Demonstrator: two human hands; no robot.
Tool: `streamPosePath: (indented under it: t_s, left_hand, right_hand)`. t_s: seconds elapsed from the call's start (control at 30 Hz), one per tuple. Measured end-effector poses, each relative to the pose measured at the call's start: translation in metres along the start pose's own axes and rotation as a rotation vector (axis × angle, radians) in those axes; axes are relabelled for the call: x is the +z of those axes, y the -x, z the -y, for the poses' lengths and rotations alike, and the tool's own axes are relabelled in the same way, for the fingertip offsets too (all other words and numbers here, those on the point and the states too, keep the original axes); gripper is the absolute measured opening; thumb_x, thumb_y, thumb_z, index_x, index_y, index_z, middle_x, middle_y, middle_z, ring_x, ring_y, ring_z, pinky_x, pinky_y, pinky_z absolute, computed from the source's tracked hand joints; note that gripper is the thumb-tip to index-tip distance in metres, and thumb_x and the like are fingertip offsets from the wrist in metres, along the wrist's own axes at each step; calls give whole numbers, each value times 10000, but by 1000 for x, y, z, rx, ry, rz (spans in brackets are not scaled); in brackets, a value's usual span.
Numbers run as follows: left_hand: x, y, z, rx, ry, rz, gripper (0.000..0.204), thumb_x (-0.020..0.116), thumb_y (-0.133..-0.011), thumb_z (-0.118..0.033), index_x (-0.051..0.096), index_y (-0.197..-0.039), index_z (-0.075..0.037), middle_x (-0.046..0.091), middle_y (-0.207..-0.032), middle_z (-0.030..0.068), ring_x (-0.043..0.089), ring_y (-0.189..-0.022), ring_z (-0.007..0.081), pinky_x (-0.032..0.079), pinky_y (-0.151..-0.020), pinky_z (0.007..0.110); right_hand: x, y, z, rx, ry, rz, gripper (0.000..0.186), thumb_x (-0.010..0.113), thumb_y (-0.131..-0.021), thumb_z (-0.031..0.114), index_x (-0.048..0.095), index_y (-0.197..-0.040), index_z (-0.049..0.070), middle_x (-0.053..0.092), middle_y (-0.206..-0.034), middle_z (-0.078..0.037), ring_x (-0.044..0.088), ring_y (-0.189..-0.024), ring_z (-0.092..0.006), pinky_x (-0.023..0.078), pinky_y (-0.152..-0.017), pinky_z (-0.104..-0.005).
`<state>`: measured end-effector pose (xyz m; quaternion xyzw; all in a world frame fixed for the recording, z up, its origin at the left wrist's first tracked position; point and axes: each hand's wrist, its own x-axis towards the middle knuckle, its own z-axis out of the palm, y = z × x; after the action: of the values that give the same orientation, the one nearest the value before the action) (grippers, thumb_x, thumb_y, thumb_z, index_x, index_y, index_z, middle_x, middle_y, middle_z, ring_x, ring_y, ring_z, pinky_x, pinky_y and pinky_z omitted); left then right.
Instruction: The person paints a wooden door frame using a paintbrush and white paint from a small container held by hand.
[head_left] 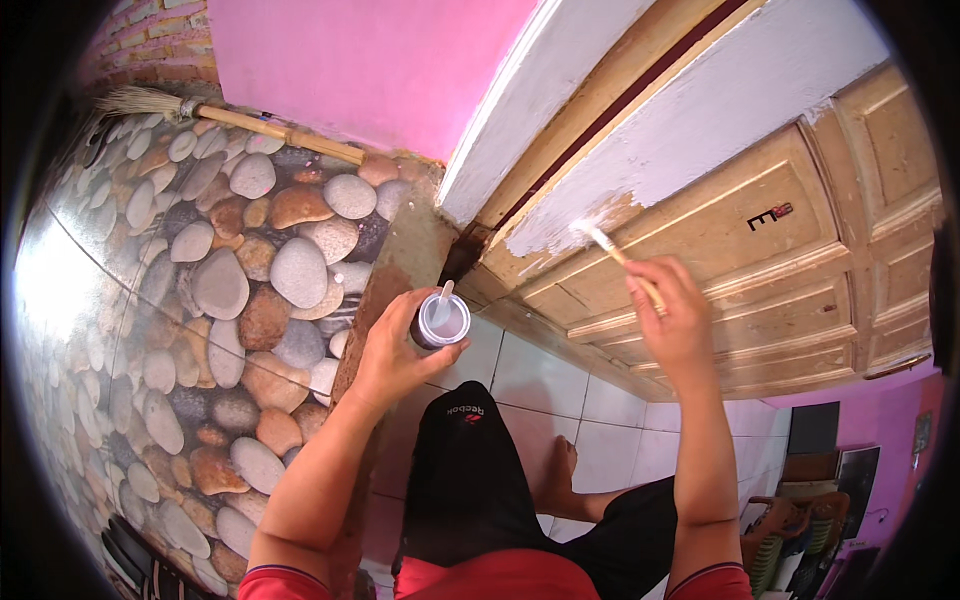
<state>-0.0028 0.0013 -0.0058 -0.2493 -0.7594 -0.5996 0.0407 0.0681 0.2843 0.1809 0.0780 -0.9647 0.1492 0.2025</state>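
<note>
My left hand [395, 345] is wrapped round a small paint can [441, 322] with pale lilac paint inside. A light stirring stick [443, 292] stands up in the can. In my right hand [672, 310] is a paintbrush [612, 246] with a pale wooden handle; its white bristles touch the lower edge of a wooden door [690, 235]. Pale lilac paint covers the door's edge strip beside the frame, with patchy brown wood showing near the brush. The carved panels on the rest of the door are bare brown wood.
The door frame [500, 110] is partly pale beside a pink wall [360, 70]. A straw broom [250, 122] lies on the pebble-patterned floor [215, 285]. White tiles [540, 375] lie under my legs, past a rough sill [395, 240]. Chairs [800, 530] stand at the lower right.
</note>
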Motion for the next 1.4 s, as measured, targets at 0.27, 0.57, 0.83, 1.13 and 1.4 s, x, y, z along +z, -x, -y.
streamPosePath:
  t_s: [0.27, 0.57, 0.83, 1.13, 1.4]
  left_hand:
    - [-2, 2, 3, -10, -17, 6, 688, 918, -729, -248, 605, -1285, 12, 702, -1174, 167, 693, -1108, 305, 530, -984, 397]
    - [0, 0, -3, 17, -7, -14, 649, 912, -737, -225, 624, -1268, 11, 692, -1180, 173, 687, -1094, 339, 544, -958, 412]
    - [-2, 3, 6, -8, -37, 5, 701, 922, -730, -268, 605, -1291, 10, 700, -1199, 172, 693, -1121, 306, 531, -990, 400]
    - [-1, -1, -5, 1, 3, -1, 645, 907, -739, -228, 628, -1271, 7, 691, -1185, 173, 683, -1111, 336, 540, -969, 409]
    - [-2, 1, -1, -27, -18, 29, 712, 921, -729, -260, 600, -1299, 20, 699, -1177, 173, 688, -1121, 295, 524, -996, 401]
  right_hand:
    - [-43, -2, 24, -36, 98, -155, 221, 725, -934, 2, 696, -1146, 59, 686, -1068, -137, 695, -948, -291, 554, -813, -364]
    - [9, 7, 7, 17, -93, 57, 204, 734, -939, 47, 696, -1139, 63, 671, -1036, -132, 686, -920, -311, 557, -772, -360]
    - [-45, -6, 17, -3, 38, -268, 178, 732, -936, 5, 699, -1108, 34, 692, -1025, -124, 688, -906, -243, 548, -769, -338]
    - [6, 10, 7, -11, -100, -13, 189, 726, -943, 18, 700, -1128, 46, 687, -1024, -121, 691, -873, -247, 549, -759, -331]
    - [-43, -18, 17, -77, 111, -252, 203, 725, -939, 8, 704, -1136, 48, 684, -1028, -129, 687, -908, -276, 553, -792, -360]
